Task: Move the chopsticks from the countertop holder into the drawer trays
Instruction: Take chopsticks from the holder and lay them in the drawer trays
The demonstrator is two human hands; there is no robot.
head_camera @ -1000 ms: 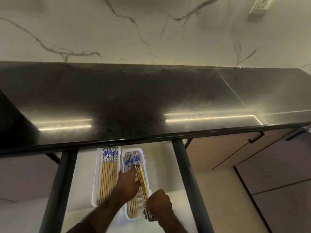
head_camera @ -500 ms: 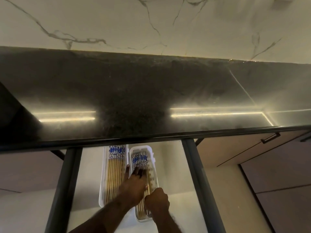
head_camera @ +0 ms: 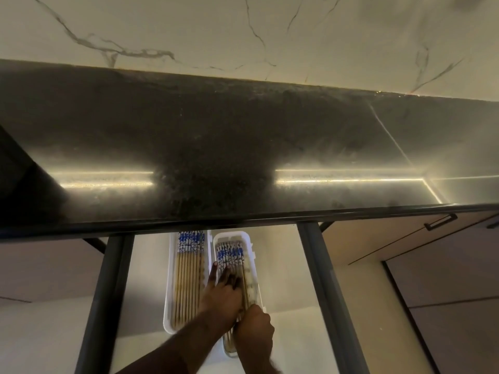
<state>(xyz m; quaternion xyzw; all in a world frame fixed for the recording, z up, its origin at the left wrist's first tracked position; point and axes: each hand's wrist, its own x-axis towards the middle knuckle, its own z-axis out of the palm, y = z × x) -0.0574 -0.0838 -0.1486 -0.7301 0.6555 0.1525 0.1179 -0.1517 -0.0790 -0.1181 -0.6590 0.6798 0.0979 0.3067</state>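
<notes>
Two white trays lie side by side in the open drawer under the counter. The left tray (head_camera: 169,292) holds a neat row of bamboo chopsticks with blue-patterned tops (head_camera: 189,276). In the right tray (head_camera: 255,268) lies another bunch of the same chopsticks (head_camera: 229,253). My left hand (head_camera: 222,295) lies flat across that bunch, with straight fingers pressing on it. My right hand (head_camera: 253,333) is curled at the near end of the right tray and grips the chopsticks' plain ends. The countertop holder is out of view.
The black countertop (head_camera: 243,147) overhangs the far end of the drawer. Dark drawer rails run down the left (head_camera: 105,292) and right (head_camera: 321,292). A cabinet handle (head_camera: 440,222) sits at the right, and a marble wall (head_camera: 243,31) rises behind the counter.
My left hand has slid forward over the right tray's chopsticks and flattened on them. My right hand has moved in beside my left wrist. The angled chopsticks now lie straight in the tray.
</notes>
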